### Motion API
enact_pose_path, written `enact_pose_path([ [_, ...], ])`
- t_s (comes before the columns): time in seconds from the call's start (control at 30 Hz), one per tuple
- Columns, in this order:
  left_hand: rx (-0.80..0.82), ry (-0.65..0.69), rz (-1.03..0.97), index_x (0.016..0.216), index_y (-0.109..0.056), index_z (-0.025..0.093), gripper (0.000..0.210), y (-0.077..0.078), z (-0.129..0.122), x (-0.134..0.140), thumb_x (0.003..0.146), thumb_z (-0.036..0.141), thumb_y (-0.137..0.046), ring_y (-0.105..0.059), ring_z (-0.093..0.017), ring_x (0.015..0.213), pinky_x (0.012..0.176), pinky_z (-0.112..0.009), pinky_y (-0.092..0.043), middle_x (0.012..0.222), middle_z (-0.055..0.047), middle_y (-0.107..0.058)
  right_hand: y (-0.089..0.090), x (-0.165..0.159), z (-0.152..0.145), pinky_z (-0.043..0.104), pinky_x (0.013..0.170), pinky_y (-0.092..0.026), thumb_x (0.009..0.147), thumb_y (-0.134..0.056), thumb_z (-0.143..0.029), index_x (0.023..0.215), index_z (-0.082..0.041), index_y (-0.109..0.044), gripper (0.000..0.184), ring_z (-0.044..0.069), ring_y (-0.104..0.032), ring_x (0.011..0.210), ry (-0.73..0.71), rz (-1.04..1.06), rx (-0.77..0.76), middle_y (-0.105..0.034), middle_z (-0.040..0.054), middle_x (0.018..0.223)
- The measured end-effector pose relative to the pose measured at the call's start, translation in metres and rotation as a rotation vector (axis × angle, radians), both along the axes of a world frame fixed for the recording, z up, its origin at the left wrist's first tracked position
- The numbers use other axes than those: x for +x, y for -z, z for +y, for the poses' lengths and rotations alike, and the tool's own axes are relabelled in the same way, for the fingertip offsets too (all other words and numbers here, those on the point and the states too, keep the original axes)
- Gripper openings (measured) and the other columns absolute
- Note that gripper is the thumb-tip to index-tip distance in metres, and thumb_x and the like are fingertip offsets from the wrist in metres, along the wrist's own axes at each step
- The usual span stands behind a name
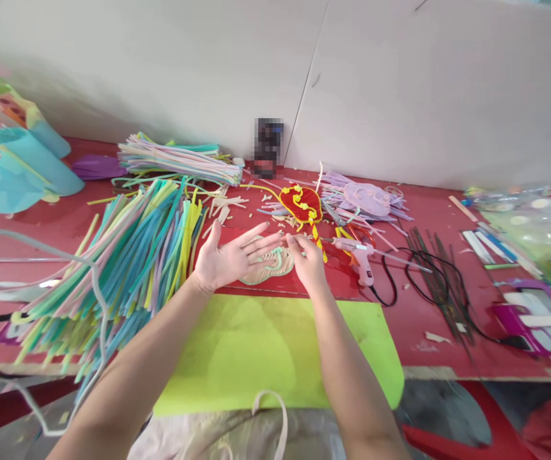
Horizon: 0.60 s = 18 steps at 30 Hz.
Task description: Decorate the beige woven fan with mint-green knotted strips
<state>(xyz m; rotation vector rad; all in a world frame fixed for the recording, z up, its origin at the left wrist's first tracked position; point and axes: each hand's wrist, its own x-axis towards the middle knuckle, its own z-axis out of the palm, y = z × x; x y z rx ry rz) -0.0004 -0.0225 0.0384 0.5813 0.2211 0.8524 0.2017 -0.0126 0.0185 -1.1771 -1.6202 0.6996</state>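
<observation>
Palm of left hand (227, 259) spread wide; right hand (309, 263), fingertips pinched near the left's, contents, if any, indiscernible. Beneath, partly obscured by the left hand: beige woven piece (275, 271). Right: glue gun (362, 260); beyond: red-and-yellow piece (299, 206); left: heaped pipe cleaners (148, 239).

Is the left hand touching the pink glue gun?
Apart. The head view shows the left hand well to one side of the glue gun, with the right hand between them in the picture.

The left hand (230, 259) partly hides the beige piece (270, 273), anything in the grip of the right hand (309, 263) is too small to tell, and the far dark object (268, 147) is blurred into blocks.
</observation>
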Motion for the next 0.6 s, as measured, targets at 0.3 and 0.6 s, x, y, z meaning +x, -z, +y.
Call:
enact_pose_path([
  [0.3, 0.039, -0.106, 0.117, 0.137, -0.042, 0.02, 0.079, -0.003, 0.001, 0.001, 0.083, 0.072, -0.017, -0.033, -0.031, 0.136, 0.108, -0.052, -0.026, 0.139, -0.012, -0.048, 0.002, 0.007, 0.001, 0.032, 0.078, -0.049, 0.09, -0.05, -0.037, 0.083, -0.021, -0.068, 0.025, 0.018, -0.064, 0.08, 0.107, -0.19, 0.102, -0.071, 0.005, 0.083],
  [0.6, 0.28, -1.056, 1.289, 0.087, -0.065, 0.017, 0.038, 0.031, 0.025, -0.018, 0.088, 0.044, -0.039, -0.059, -0.017, 0.074, 0.07, -0.027, -0.043, 0.082, -0.005, -0.066, -0.001, 0.029, 0.005, 0.033, 0.072, -0.049, 0.076, -0.064, -0.046, 0.072, -0.02, -0.062, 0.027, 0.019, -0.065, 0.07, 0.32, -0.067, -0.056, -0.07, 0.0045, 0.072],
])
